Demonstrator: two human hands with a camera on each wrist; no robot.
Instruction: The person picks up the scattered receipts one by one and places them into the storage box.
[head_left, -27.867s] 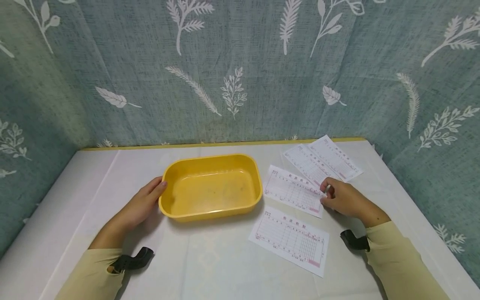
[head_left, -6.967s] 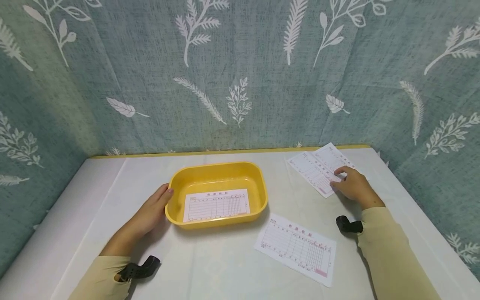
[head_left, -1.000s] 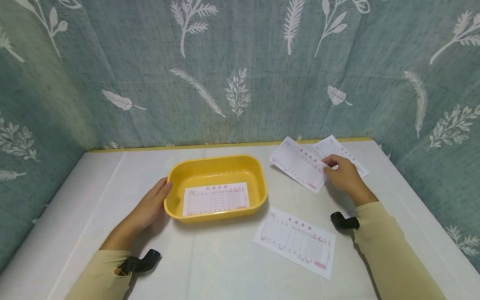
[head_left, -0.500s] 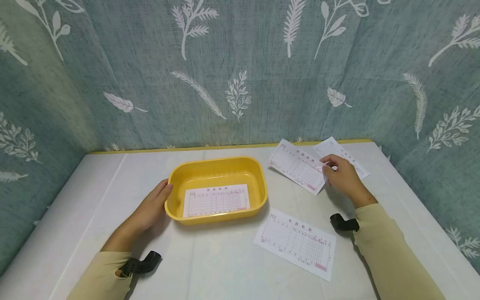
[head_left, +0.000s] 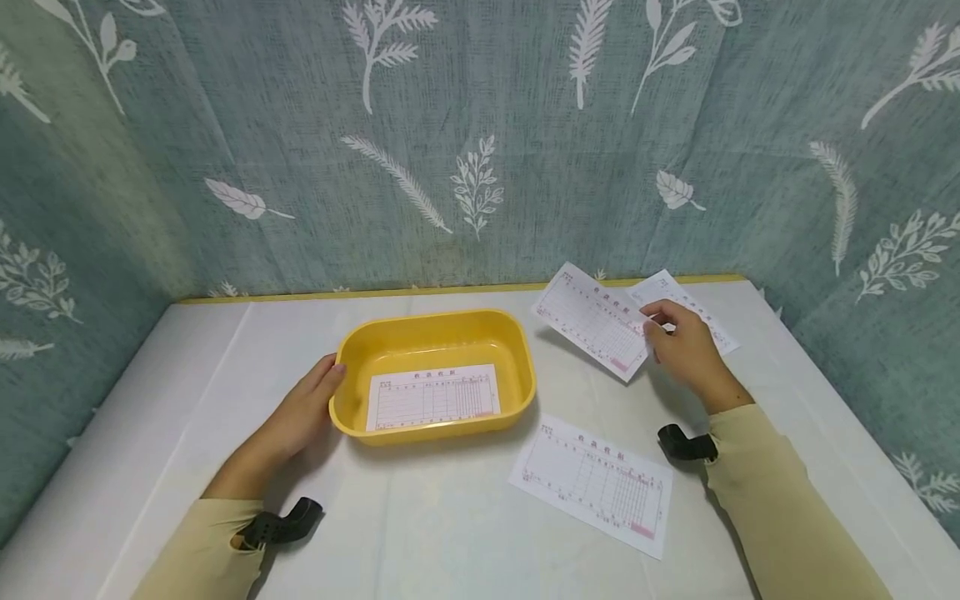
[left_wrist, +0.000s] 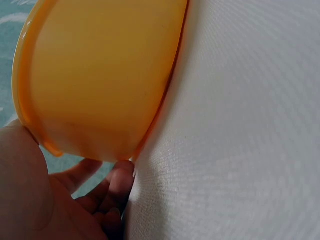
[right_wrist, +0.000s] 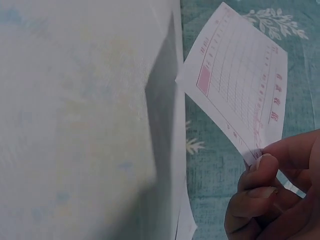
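In the head view my left hand holds the left end of a yellow plastic tray. The left wrist view has the thumb at the rim of the tray and the fingers against its outer side, near the tabletop. My right hand pinches one corner of a printed receipt slip, raised above the table at a tilt. Thumb and fingertips on that receipt slip show in the right wrist view. Another receipt slip lies flat inside the tray.
One more receipt slip lies on the white tabletop right of the tray's front. Behind my right hand lies a further slip, partly covered. A patterned green curtain stands along the back edge and both sides.
Since the oldest frame, a receipt slip has come to lie in the tray. My right hand has picked up another from the back right; it has risen slightly. The left hand stays put.
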